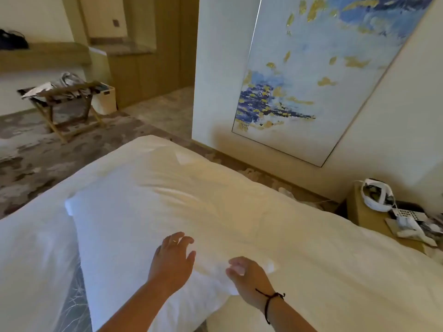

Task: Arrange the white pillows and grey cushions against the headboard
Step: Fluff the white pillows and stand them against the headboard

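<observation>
White bed fills your view. White pillow lies flat across it. Your left hand rests on the pillow, fingers spread apart. Your right hand curls at its near corner; blurred, can't tell if it's pinching.

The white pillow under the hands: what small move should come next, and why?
Probably grip its near corner and lift. The pillow lies flat on the bed, the left hand is spread over it, and the right hand sits at the corner, too blurred to tell whether it grips. No headboard shows, so it likely needs carrying.
</observation>
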### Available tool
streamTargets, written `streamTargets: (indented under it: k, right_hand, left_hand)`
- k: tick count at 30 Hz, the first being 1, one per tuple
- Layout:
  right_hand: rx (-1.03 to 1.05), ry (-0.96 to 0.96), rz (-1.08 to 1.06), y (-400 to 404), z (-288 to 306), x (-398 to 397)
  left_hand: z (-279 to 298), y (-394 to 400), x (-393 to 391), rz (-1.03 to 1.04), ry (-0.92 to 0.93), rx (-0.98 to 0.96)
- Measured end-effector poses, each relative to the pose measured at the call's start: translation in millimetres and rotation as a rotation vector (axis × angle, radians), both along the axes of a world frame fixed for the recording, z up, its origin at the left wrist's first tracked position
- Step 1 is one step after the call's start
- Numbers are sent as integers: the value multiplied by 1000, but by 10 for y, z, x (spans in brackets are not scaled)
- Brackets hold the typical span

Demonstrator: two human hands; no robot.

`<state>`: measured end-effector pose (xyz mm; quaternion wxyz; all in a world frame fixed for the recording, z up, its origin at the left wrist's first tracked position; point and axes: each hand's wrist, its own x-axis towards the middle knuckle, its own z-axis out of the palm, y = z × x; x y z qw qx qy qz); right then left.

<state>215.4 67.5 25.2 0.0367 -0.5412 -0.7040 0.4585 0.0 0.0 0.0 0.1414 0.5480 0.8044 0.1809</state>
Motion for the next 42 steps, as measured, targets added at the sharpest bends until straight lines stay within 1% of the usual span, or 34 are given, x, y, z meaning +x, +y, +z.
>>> streamTargets:
  k: [1,4,9,12,15,21,25,29,31,33,37,40,42]
  right_hand:
    - [36,11,-22,118,-82,-123]
    - [107,-48,-55,455,-332,-415]
    - [154,-117,-87,1002,-815,-732]
    - [41,-193,-122,1174,-1018,-897]
    - [-89,-175,-194,1234,-1158,-949]
    - [-160,-139,-298,1142,-1239,-896]
    - [-142,14,-374,933,-1128,-919]
    - [-41,148,-413,633,-840,-918]
    - [13,287,-445,483,-623,-880]
    - [112,369,-404,324,-349,-819]
    - [333,360,-191,-40,222,-586]
    - [416,342,-126,-235,612,-140]
    - [463,282,-46,-360,875,269]
  left_hand:
    - [-75,111,-64,-17,50,-15]
    - [-424,357,-265,-17,200,-71]
    - [-1254,323,-520,-26,315,-25]
    - [-1510,304,-510,-53,312,-17]
    - [-1585,320,-482,-67,319,0]
    - [-1582,234,-442,-91,280,-12]
    - [-1435,90,-431,-91,249,-41]
    - [-1141,-66,-353,-87,182,-48]
    - [-918,-131,-293,-125,172,-4]
    - [-655,-162,-208,-212,207,60]
    - [-124,-164,111,-387,296,167]
    - [240,-167,520,-458,285,231]
    - [453,-191,874,-507,255,308]
